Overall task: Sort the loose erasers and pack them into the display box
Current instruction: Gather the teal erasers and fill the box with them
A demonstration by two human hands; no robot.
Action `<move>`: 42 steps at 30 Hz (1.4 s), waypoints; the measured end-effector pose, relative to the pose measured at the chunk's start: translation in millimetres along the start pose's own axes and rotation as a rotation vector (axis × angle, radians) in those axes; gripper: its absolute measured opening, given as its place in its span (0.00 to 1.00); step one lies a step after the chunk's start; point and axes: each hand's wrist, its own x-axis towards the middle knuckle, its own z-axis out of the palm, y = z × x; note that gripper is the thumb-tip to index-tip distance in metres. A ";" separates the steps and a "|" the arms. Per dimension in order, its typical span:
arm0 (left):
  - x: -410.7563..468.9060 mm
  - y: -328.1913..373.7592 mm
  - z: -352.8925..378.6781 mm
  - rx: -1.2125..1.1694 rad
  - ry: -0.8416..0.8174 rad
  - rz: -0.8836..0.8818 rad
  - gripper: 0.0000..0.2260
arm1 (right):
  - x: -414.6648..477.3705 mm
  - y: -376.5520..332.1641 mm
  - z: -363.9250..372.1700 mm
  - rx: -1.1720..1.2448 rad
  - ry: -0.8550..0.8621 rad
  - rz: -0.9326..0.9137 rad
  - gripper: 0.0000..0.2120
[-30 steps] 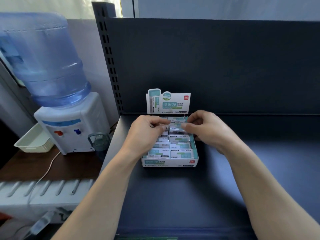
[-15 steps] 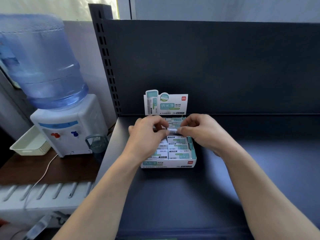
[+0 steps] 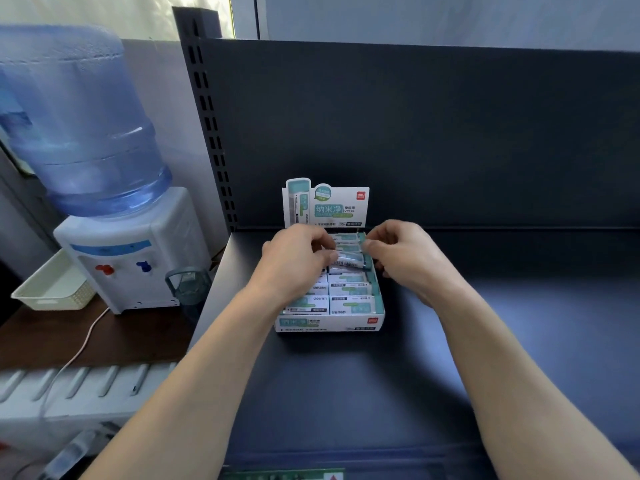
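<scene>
A white and teal display box sits on the dark shelf, its header card standing upright at the back. Rows of wrapped erasers fill the box in two columns. Over the box's rear half, my left hand and my right hand pinch the two ends of one eraser, which lies tilted across the right column. My left hand hides part of the left column.
The dark grey shelf has an upright back panel and a perforated post at left. Left of the shelf stand a water dispenser with a blue bottle, a cream basket and a small teal cup.
Both hands stayed over the back of the box and shifted the pinched eraser slightly toward the right column. The camera view drifted a little.
</scene>
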 end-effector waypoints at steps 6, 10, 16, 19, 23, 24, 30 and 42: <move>-2.9 0.2 -1.9 -0.182 -0.045 -0.018 0.07 | -1.1 1.5 -0.1 0.005 -0.011 0.009 0.02; -4.5 -0.2 -3.4 -0.291 0.005 -0.034 0.06 | -6.2 -1.3 0.0 -0.002 -0.156 -0.020 0.07; -6.6 0.9 -8.4 -0.417 -0.007 -0.048 0.05 | -6.7 -1.9 -5.0 0.110 -0.229 -0.077 0.06; -7.6 2.0 -6.2 -0.361 -0.030 -0.027 0.05 | -4.3 -2.3 -5.3 0.113 -0.205 -0.078 0.05; -5.7 0.1 -3.6 -0.268 0.012 -0.017 0.05 | -5.0 -2.7 -3.0 0.122 -0.140 -0.059 0.02; -5.3 -1.3 -3.8 -0.195 0.050 -0.016 0.04 | -4.6 -2.3 -3.6 0.113 -0.101 -0.052 0.01; -5.7 -0.4 -3.5 0.126 0.042 -0.027 0.05 | -2.4 -1.9 -3.1 0.110 -0.001 -0.022 0.02; 0.7 6.2 -9.3 -0.042 -0.128 -0.082 0.02 | -3.6 -3.5 -0.8 0.131 0.024 -0.033 0.02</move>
